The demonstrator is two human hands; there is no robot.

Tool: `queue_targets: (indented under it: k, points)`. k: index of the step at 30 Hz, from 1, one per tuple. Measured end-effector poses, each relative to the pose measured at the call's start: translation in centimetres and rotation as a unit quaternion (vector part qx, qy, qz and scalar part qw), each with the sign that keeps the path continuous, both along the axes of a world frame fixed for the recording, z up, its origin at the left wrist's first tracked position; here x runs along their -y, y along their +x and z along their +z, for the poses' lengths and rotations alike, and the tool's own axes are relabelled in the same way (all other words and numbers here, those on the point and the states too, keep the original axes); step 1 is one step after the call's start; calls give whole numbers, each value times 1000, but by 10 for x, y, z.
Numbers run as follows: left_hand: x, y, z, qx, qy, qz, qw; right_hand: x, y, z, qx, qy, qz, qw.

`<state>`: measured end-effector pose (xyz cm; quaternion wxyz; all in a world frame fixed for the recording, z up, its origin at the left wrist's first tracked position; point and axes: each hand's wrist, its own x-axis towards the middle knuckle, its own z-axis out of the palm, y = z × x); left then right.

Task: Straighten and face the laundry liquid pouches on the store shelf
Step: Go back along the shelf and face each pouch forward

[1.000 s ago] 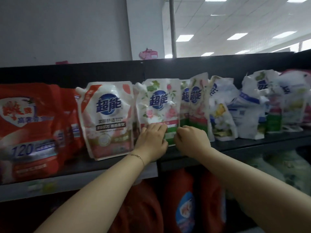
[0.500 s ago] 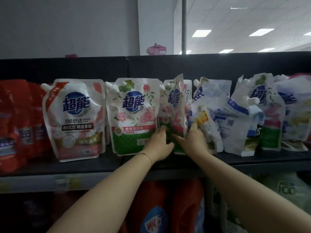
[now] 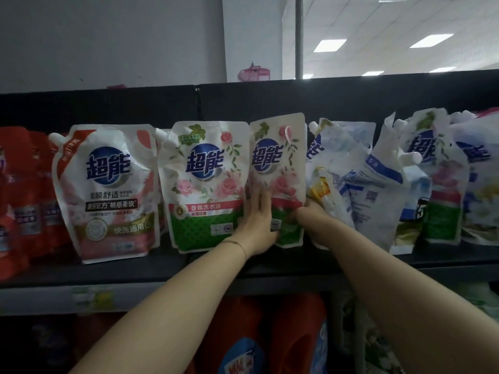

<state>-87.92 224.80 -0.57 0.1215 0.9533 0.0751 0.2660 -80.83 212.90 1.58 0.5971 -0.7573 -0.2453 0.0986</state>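
Held pouch: the rose pouch (image 3: 278, 163) is standing upright with its label facing out, its left edge touching the twin pouch (image 3: 205, 184). I can't tell if its bottom is actually resting on the deck.
Left grip: the left grip (image 3: 256, 222) is lying flat and released, straight fingers pressing on the lower left of the rose pouch. A thin bracelet (image 3: 237, 242) is sitting on the wrist.
Right grip: the right grip (image 3: 310, 214) is grasping the pouch's lower right edge, with the fingers mostly hiding behind it.
Shelf: the dark shelf (image 3: 270, 268) is carrying the whole row, backed by a black back panel (image 3: 270, 101). A pale price strip (image 3: 89, 295) is running along the front edge on the left.
Neighbours left: a pink pouch (image 3: 108, 190) is facing front, and red pouches (image 3: 21, 198) are crowding the far left.
Neighbours right: the blue-and-white pouches (image 3: 378, 190) are slumping and leaning every which way, just beside the right grip.
Below: red jugs (image 3: 270, 333) are sitting on the lower level, pretty dim.
Room: a plain grey wall (image 3: 108, 36) is rising behind the shelf, a metal pole (image 3: 299, 36) is going up past it, and ceiling lights (image 3: 330, 45) are glowing in a tiled ceiling.
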Motion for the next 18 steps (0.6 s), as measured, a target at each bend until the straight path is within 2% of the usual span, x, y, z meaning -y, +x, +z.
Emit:
queue_targets:
  k: [5, 7, 10, 13, 18]
  points:
    - [-9, 13, 15, -34, 205, -44, 977, -3, 12, 1, 53, -43, -57, 996]
    - [-17, 18, 17, -50, 250, -52, 966, -11, 22, -2, 78, -61, -81, 992]
    - [-22, 27, 15, -62, 285, -31, 956, -17, 19, -4, 111, -49, -106, 987]
    - [-16, 35, 15, -78, 293, -9, 953, -14, 16, -6, 99, -35, -125, 987]
    - [0, 54, 14, -87, 309, 49, 946, -7, 27, -10, 124, -72, -141, 980]
